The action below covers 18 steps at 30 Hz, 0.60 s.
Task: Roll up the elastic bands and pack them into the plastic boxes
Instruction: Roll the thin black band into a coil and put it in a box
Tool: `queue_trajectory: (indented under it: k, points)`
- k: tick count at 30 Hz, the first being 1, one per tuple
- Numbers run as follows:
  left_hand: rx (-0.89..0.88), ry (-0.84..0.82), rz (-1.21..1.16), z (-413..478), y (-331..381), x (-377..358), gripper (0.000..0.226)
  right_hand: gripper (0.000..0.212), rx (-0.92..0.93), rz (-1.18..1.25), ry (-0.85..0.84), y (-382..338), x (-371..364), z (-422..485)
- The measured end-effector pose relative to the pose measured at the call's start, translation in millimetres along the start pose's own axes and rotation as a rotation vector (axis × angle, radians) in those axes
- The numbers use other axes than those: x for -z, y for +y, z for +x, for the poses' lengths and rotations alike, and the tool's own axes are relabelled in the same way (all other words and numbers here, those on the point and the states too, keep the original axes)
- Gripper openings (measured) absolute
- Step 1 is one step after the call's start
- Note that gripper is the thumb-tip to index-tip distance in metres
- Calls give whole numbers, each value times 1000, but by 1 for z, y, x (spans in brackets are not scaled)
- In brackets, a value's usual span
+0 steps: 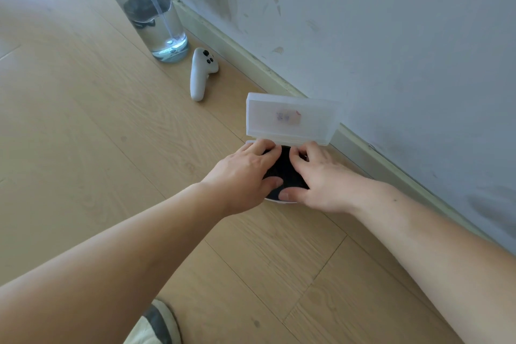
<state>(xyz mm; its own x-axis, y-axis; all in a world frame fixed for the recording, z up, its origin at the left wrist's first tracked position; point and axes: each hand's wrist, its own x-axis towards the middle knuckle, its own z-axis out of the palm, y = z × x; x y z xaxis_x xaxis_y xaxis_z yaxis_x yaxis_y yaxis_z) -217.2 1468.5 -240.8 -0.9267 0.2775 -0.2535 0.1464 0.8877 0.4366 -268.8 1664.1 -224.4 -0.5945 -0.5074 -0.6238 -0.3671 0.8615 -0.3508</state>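
A translucent plastic box lies on the wooden floor by the wall, its hinged lid (290, 119) standing open and upright. A black rolled elastic band (283, 169) fills the box's base, whose white front rim (275, 200) shows below the thumbs. My left hand (245, 173) covers the band's left side, fingers curled over its far edge and thumb on its near edge. My right hand (318, 176) does the same on the right side. Both hands press the band down into the base; most of the base is hidden under them.
A clear water bottle (148, 8) with a black cap stands near the skirting board. A white handheld controller (201, 72) lies on the floor beside it. The grey scuffed wall (391, 36) runs along the right. A shoe (159, 324) shows at the bottom edge.
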Motion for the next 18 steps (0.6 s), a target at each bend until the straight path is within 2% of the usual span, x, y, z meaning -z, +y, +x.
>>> queue_trajectory:
  k: [3,7,10,13,18]
  points:
    - [-55,86,32,-10,-5,-1,57,110,-21,-54,4,-6,-1,1]
    - [-54,26,53,-13,-6,-7,69,115,-32,-61,69,-10,-7,0]
    - [-35,30,50,-9,-5,-4,75,108,6,-30,138,-5,-6,-6]
    - [-24,-4,51,-8,-8,-1,79,103,52,-53,128,4,-5,-10]
    - [-33,-32,96,-8,-3,3,83,99,11,-86,125,-1,-7,2]
